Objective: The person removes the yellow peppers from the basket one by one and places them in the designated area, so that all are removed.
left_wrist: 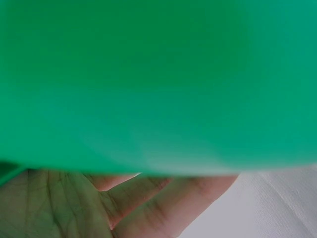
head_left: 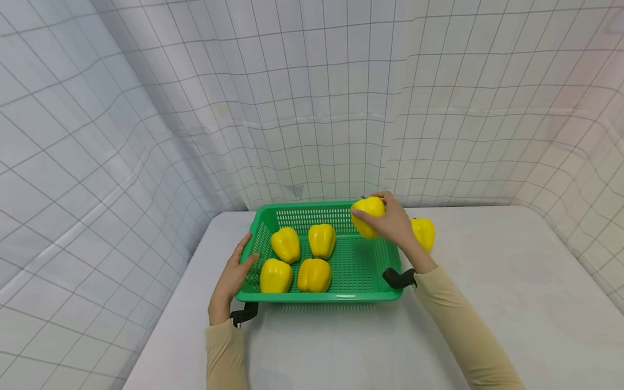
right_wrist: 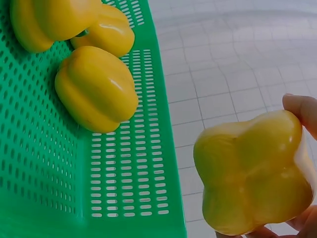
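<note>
My right hand [head_left: 394, 221] grips a yellow bell pepper [head_left: 368, 216] over the back right corner of a green plastic basket [head_left: 319, 297]. In the right wrist view, the held bell pepper [right_wrist: 252, 173] shows its lobed underside beside the basket's rim. Several yellow bell peppers [head_left: 322, 241] lie in the left and middle of the basket. My left hand [head_left: 233, 273] rests at the basket's left side, its fingers along the outside and its thumb over the rim. In the left wrist view, the blurred green basket wall [left_wrist: 158, 99] hides part of that hand's fingers [left_wrist: 163, 203].
Another yellow bell pepper [head_left: 423, 233] lies on the white table [head_left: 487, 281], right of the basket and partly behind my right wrist. A white grid-patterned curtain [head_left: 317, 108] stands behind the table and along both sides.
</note>
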